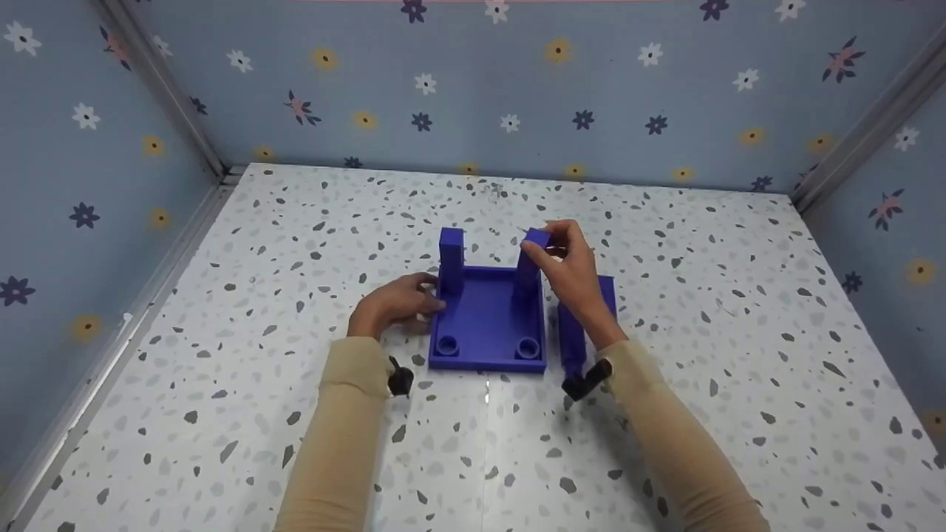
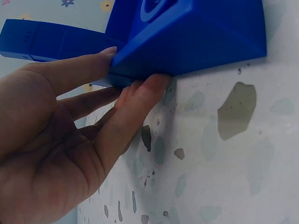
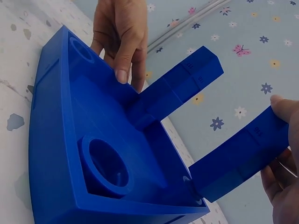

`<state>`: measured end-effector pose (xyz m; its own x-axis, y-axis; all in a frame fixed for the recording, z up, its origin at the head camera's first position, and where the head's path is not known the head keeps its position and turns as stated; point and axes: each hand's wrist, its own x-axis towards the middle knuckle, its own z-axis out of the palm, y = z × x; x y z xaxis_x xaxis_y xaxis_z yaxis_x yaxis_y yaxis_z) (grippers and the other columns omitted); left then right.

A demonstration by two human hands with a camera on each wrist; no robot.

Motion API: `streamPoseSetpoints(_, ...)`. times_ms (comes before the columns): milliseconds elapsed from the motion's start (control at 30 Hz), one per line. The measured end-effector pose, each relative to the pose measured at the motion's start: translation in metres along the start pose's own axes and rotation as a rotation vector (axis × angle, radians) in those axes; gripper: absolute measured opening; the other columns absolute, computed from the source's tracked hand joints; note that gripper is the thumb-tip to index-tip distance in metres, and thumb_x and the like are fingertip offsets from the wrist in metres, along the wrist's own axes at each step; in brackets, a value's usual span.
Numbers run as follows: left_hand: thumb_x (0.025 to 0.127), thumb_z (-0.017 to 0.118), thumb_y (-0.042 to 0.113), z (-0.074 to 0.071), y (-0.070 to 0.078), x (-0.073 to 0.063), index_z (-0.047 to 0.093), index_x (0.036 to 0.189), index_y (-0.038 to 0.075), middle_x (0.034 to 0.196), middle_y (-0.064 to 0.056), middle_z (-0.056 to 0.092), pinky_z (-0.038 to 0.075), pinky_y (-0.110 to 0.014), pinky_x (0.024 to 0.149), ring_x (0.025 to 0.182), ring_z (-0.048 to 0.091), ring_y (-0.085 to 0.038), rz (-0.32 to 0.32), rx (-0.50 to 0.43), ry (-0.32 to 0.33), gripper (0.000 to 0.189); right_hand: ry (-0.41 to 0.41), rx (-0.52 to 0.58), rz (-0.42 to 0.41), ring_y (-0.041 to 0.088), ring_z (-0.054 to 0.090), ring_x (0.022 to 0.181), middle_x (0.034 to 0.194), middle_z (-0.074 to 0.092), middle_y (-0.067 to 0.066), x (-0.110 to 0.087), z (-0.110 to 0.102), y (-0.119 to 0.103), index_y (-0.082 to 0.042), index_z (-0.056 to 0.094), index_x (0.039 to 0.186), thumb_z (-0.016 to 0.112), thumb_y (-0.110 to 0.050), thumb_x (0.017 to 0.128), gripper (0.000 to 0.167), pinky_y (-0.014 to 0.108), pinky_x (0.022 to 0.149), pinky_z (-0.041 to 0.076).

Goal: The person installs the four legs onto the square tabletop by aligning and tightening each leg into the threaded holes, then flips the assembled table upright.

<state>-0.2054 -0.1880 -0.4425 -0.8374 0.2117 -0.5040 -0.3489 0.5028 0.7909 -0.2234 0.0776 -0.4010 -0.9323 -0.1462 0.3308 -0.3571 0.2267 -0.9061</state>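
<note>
A blue square tray [image 1: 488, 325] with raised walls lies on the speckled table. Round sockets [image 1: 448, 346] show in its two near corners. One square blue post [image 1: 451, 258] stands upright in the far left corner. At the far right corner, my right hand [image 1: 578, 273] pinches the upper end of a second square post [image 3: 240, 156], whose lower end meets the corner in the right wrist view. My left hand [image 1: 399, 299] holds the tray's left wall, thumb at the rim and fingers against the outside [image 2: 145, 93].
More blue pieces [image 1: 607, 292] lie right of the tray, partly hidden under the right forearm. Black wrist devices [image 1: 400, 378] hang at both cuffs. Flower-patterned panels [image 1: 473, 89] bound the table at the back and sides.
</note>
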Motion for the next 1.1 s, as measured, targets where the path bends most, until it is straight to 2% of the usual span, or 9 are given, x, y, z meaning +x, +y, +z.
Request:
streamPoseSetpoints(267, 0.091, 0.063, 0.019, 0.000, 0.001, -0.001, 0.035, 0.146, 0.011, 0.125, -0.016, 0.056, 0.041, -0.038, 0.103, 0.113, 0.057, -0.026, -0.003, 0.006, 0.004, 0.063, 0.056, -0.024, -0.009, 0.028, 0.059, 0.094, 0.106, 0.059, 0.019, -0.001, 0.005, -0.002, 0.009, 0.050, 0.107, 0.071, -0.009, 0.085, 0.035, 0.040, 0.088, 0.048)
streamPoseSetpoints(433, 0.091, 0.064, 0.020, 0.000, -0.002, 0.001, 0.035, 0.147, 0.013, 0.126, -0.014, 0.055, 0.039, -0.039, 0.104, 0.114, 0.055, -0.024, -0.022, 0.005, 0.005, 0.064, 0.061, -0.021, -0.001, 0.025, 0.057, 0.094, 0.107, 0.058, 0.018, -0.002, 0.006, 0.000, 0.008, 0.051, 0.112, 0.071, -0.011, 0.086, 0.039, 0.041, 0.089, 0.047)
streamPoseSetpoints(600, 0.089, 0.065, 0.022, -0.001, -0.003, 0.002, 0.036, 0.146, 0.016, 0.124, -0.012, 0.055, 0.037, -0.039, 0.104, 0.114, 0.054, -0.023, -0.041, -0.002, 0.011, 0.064, 0.052, -0.003, 0.001, 0.020, 0.055, 0.098, 0.111, 0.058, 0.015, 0.004, 0.005, 0.022, 0.003, 0.052, 0.119, 0.068, -0.018, 0.090, 0.039, 0.036, 0.092, 0.045)
streamPoseSetpoints(733, 0.089, 0.066, 0.023, -0.001, -0.002, 0.002, 0.036, 0.146, 0.015, 0.123, -0.012, 0.055, 0.038, -0.039, 0.104, 0.112, 0.055, -0.023, -0.038, 0.009, 0.014, 0.064, 0.039, 0.069, 0.014, 0.015, 0.054, 0.103, 0.116, 0.057, 0.011, 0.008, 0.003, 0.034, -0.001, 0.054, 0.122, 0.056, -0.020, 0.097, 0.031, 0.030, 0.091, 0.043)
streamPoseSetpoints(833, 0.090, 0.065, 0.024, -0.001, -0.002, 0.002, 0.035, 0.146, 0.014, 0.123, -0.012, 0.055, 0.038, -0.039, 0.103, 0.112, 0.055, -0.023, -0.034, 0.027, 0.015, 0.064, 0.022, 0.165, 0.018, 0.016, 0.054, 0.106, 0.119, 0.057, 0.013, 0.010, 0.000, 0.036, 0.000, 0.055, 0.122, 0.049, -0.016, 0.100, 0.029, 0.031, 0.093, 0.044)
streamPoseSetpoints(933, 0.089, 0.065, 0.024, -0.001, -0.001, 0.001, 0.036, 0.146, 0.015, 0.123, -0.012, 0.055, 0.038, -0.039, 0.103, 0.112, 0.055, -0.023, -0.032, 0.045, 0.019, 0.064, -0.013, 0.237, 0.038, 0.017, 0.054, 0.110, 0.122, 0.057, 0.016, 0.012, -0.003, 0.037, 0.001, 0.056, 0.123, 0.048, -0.013, 0.099, 0.029, 0.034, 0.099, 0.042)
streamPoseSetpoints(1100, 0.089, 0.065, 0.026, -0.002, 0.000, 0.001, 0.037, 0.145, 0.015, 0.124, -0.012, 0.055, 0.036, -0.041, 0.105, 0.113, 0.055, -0.024, -0.021, 0.076, 0.023, 0.064, -0.082, 0.259, 0.106, 0.017, 0.054, 0.114, 0.128, 0.056, 0.013, 0.014, -0.006, 0.036, -0.002, 0.058, 0.125, 0.050, -0.014, 0.098, 0.031, 0.036, 0.105, 0.039)
